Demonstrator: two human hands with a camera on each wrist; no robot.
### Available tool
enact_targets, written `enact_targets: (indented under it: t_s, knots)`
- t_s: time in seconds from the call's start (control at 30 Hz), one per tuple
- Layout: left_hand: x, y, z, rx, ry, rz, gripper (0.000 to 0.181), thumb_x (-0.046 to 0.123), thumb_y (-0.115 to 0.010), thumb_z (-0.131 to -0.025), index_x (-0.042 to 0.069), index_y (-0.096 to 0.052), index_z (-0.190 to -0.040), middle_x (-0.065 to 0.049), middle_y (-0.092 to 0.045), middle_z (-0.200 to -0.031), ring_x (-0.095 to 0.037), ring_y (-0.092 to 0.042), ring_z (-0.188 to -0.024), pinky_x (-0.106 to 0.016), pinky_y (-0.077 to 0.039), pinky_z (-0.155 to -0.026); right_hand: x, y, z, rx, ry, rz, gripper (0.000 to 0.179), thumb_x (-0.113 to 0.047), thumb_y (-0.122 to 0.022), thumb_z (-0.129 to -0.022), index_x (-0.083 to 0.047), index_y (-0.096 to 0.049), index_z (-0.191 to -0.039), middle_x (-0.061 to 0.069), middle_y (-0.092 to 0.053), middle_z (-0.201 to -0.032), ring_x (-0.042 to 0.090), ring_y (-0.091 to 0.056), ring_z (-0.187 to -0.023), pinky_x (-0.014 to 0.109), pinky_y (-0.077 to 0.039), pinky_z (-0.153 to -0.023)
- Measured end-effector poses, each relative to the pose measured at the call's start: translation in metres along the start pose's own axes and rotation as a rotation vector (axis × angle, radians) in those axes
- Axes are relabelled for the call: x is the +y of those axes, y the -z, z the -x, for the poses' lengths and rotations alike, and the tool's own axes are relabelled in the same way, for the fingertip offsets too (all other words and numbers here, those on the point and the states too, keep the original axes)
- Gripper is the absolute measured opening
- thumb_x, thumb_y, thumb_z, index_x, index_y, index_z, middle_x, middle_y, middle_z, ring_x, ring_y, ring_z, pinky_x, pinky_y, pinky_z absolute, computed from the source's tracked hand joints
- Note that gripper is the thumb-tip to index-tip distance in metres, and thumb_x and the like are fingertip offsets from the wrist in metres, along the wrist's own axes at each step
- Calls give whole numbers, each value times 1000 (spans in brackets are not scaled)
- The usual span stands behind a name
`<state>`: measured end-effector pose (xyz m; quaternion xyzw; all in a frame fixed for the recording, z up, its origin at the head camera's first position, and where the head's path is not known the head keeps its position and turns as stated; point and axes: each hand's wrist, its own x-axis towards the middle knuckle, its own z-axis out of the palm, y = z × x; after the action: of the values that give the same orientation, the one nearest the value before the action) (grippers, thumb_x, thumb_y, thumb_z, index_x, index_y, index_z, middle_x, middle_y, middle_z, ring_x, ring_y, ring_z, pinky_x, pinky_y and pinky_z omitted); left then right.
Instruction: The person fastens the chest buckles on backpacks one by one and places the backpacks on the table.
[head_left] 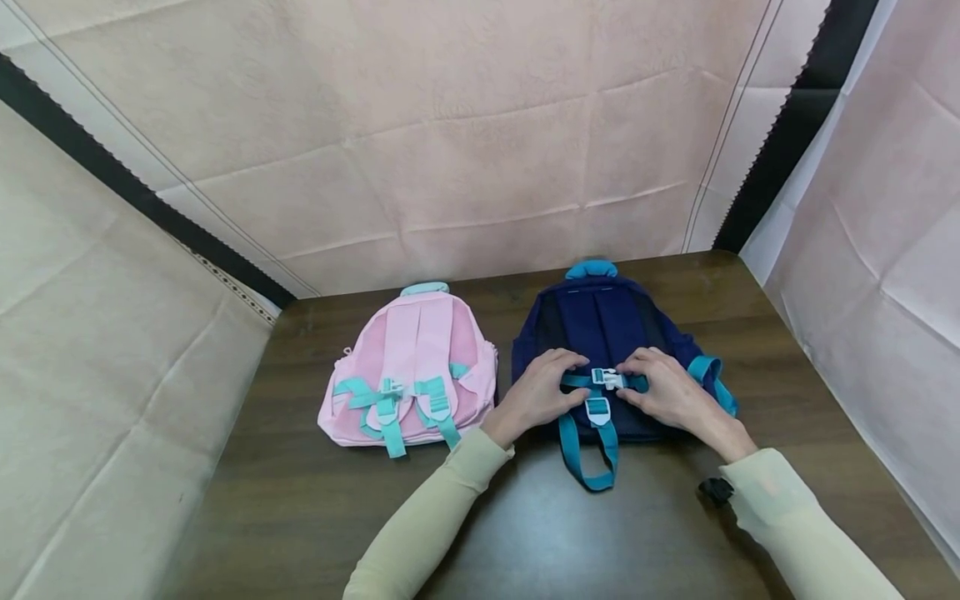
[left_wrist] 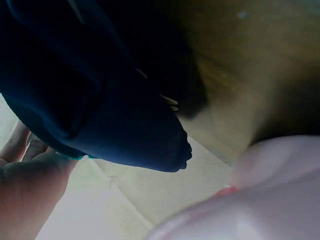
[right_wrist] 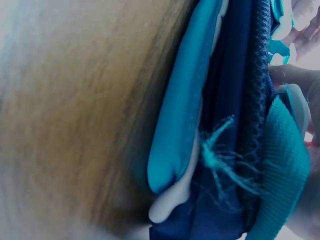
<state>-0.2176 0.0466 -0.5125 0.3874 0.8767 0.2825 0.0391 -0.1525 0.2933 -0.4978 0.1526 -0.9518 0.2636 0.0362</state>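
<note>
Noting white plastic buckle [head_left: 606,377] lying left-right between my left grip [head_left: 538,393] and right grip [head_left: 667,392], both curled round teal webbing strap [head_left: 576,381].

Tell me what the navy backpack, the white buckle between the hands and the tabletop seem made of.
Navy backpack: probably matte synthetic fabric, judging by its soft folds.
White buckle: likely smooth moulded plastic, given its rigid shape.
Tabletop: wood or wood-look laminate, with brown grain and a sheen; I can't tell which.
</note>
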Motion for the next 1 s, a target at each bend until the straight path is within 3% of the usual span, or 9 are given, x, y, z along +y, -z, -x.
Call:
enact_targets:
  t_s: [0.17, 0.5, 1.0]
  knots:
    - [-8, -14, -11, -9, -18, -2, 46, 32, -78, -102, 15, -69, -144, -3, -72, -143, -15, -67, -128, -31, -56, -112, 0, 0, 0, 14, 13, -10, 30, -7, -85, -92, 3, -79, -120, 18, -75, -115, 31, -65, -103, 55, -61, -92]
    - [26, 3, -7, -12, -3, -14, 44, 26, -80, -102, 11, -71, -142, -5, -75, -136, -15, -69, -118, -23, -57, -106, 1, -2, 1, 31, 28, -31, 28, -7, -85, -93, 2, -79, -119, 18, -75, -117, 33, -66, -106, 58, -61, -95]
    - [28, -2, -13, 6, -39, -50, 33, 23, -76, -105, 8, -76, -134, -6, -77, -129, -18, -71, -114, -25, -60, -104, 1, -2, 1, 40, 28, -20, 24, -8, -85, -93, 0, -81, -116, 14, -75, -112, 28, -64, -101, 50, -60, -89]
